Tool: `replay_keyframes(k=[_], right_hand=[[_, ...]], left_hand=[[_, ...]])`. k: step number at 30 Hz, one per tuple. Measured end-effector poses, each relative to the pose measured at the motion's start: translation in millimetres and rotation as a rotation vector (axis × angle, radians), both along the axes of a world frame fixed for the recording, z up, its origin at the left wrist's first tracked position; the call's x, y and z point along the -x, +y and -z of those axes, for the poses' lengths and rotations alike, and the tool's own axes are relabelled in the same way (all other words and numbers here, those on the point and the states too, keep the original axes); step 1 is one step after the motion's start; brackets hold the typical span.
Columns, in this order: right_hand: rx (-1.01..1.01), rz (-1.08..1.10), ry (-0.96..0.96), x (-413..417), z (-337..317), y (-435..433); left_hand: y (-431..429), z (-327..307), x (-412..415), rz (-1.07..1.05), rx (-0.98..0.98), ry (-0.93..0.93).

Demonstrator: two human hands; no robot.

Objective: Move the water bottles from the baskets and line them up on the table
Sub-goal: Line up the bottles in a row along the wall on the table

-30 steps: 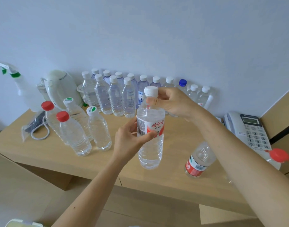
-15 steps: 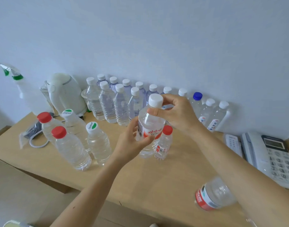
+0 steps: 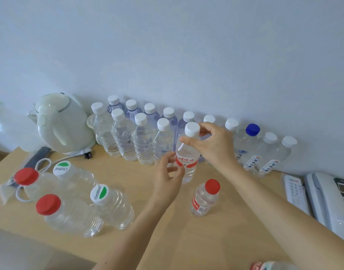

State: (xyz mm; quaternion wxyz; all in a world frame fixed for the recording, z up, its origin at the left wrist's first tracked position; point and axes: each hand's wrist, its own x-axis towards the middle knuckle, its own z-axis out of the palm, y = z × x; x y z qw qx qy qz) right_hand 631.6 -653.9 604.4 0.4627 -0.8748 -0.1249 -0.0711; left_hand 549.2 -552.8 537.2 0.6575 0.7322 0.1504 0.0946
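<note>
**A:** Where is our red-labelled bottle (image 3: 186,162) now?

**B:** A second ago we held it up over the near edge of the table (image 3: 225,240). Now we have it back near the wall (image 3: 186,55), at the open end of the front row (image 3: 141,141).

**A:** And our grip?

**B:** Our right hand (image 3: 216,147) pinches the neck under the white cap (image 3: 192,129), thumb and fingers clamped. Our left hand (image 3: 167,178) curls loosely round the lower body. We cannot tell whether the base touches the wood.

**A:** So what is left?

**B:** We judge this placing nearly done: settle it, let go. The small red-capped bottle (image 3: 204,199) just in front probably needs lining up too.
</note>
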Motion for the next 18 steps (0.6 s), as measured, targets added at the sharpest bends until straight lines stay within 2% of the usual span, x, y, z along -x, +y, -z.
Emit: replay_keyframes(k=[7,18], right_hand=[[0.029,0.096,0.021,-27,21,14],[0.038,0.174,0.100,-31,45,25]], left_hand=[[-3,23,-22,-0.005,0.093,0.061],[3,35,-29,0.036,0.127,0.121]])
